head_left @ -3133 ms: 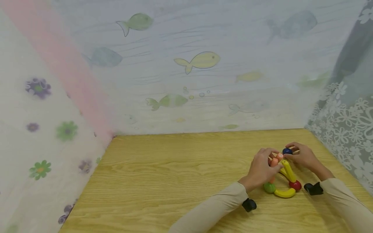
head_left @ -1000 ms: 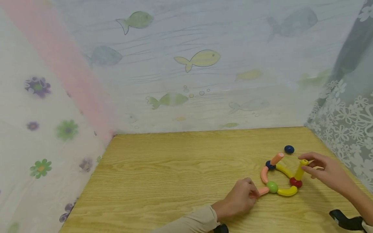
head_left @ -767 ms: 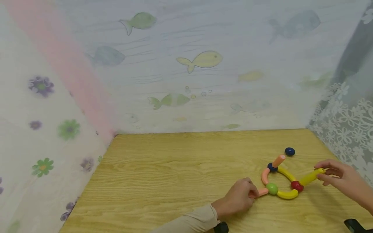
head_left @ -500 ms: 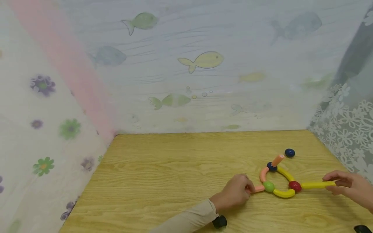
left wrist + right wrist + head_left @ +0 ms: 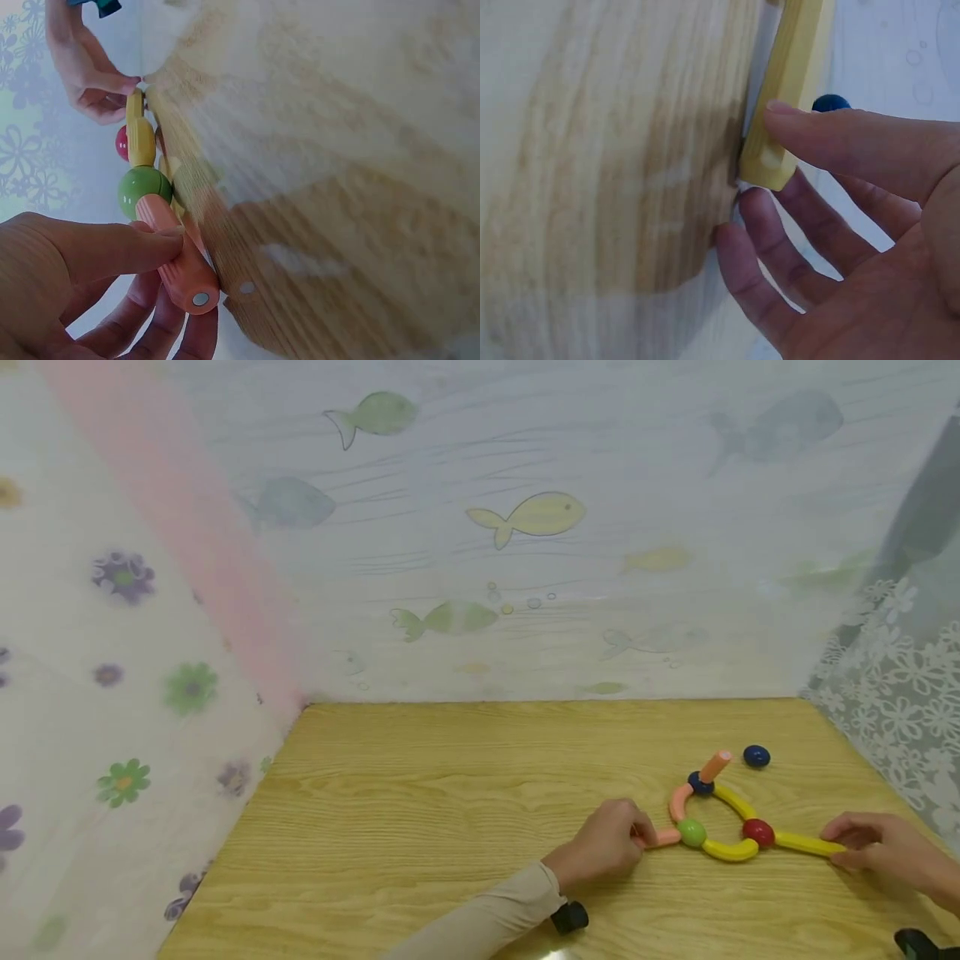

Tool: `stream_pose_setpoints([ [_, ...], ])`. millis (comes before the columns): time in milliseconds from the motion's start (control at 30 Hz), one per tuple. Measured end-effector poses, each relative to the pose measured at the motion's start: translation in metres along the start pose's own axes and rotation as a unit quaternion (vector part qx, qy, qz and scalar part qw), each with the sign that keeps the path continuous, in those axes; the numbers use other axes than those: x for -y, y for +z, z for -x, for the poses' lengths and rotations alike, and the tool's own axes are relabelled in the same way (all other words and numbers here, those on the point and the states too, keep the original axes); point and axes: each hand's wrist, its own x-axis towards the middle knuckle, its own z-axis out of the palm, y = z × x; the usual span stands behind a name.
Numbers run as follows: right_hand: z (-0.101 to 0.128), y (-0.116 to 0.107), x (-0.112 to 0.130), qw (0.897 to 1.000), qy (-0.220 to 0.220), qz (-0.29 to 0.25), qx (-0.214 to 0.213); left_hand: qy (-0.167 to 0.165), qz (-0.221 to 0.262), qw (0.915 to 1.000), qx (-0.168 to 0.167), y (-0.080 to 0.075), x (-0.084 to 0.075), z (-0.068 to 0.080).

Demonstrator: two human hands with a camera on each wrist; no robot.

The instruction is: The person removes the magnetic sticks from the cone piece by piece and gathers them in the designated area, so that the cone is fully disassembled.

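Toy magnetic balls and sticks form a ring: green ball (image 5: 692,832), red ball (image 5: 758,833), blue ball (image 5: 701,783), with curved yellow sticks (image 5: 731,852) and a curved orange stick (image 5: 679,803) between them. My left hand (image 5: 603,839) pinches a straight orange stick (image 5: 180,262) that joins the green ball; its metal disc end shows in the left wrist view. On the other side, my right hand (image 5: 888,847) holds the outer end of a straight yellow stick (image 5: 804,842) joined to the red ball, thumb on top. Another orange stick (image 5: 716,766) slants up from the blue ball.
A loose blue ball (image 5: 757,756) lies on the wood-patterned tabletop (image 5: 450,793), behind the ring. Fish-patterned sheeting (image 5: 525,610) rises at the back edge, with flowered sheets on both sides. Black wrist straps (image 5: 570,917) hang at my wrists.
My right hand has swung the straight yellow stick from upright on the red ball down to the right, close to the tabletop. Earlier, my left hand moved from the orange sticks at the back to the one on the left.
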Motion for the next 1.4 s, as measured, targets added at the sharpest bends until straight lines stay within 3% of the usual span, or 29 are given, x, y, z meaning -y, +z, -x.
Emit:
stream_pose_setpoints([
  [133, -0.003, -0.004, 0.007, 0.999, -0.033, 0.021, -0.004, 0.001, -0.003, 1.0, 0.003, -0.001, 0.002, -0.002],
  [400, -0.005, -0.009, 0.05, 0.995, -0.088, -0.014, -0.033, 0.0, 0.01, 0.9999, 0.009, 0.001, 0.002, -0.006],
  [633, -0.012, -0.007, 0.096, 0.976, -0.192, -0.062, -0.086, -0.007, 0.005, 0.9999, 0.009, 0.006, -0.004, -0.016],
  [800, -0.016, -0.004, 0.118, 0.963, -0.241, -0.087, -0.083, 0.002, 0.015, 0.9997, 0.021, 0.006, -0.005, -0.02],
  [933, -0.015, -0.001, 0.124, 0.958, -0.261, -0.091, -0.074, 0.005, 0.027, 0.9991, 0.033, 0.006, -0.005, -0.021],
  [1100, -0.013, 0.005, 0.122, 0.96, -0.26, -0.078, -0.066, -0.001, 0.041, 0.9986, 0.035, 0.006, -0.003, -0.021],
  [1400, -0.019, 0.038, 0.122, 0.958, -0.271, -0.057, -0.073, -0.014, 0.051, 0.998, 0.034, 0.005, 0.003, -0.022],
])
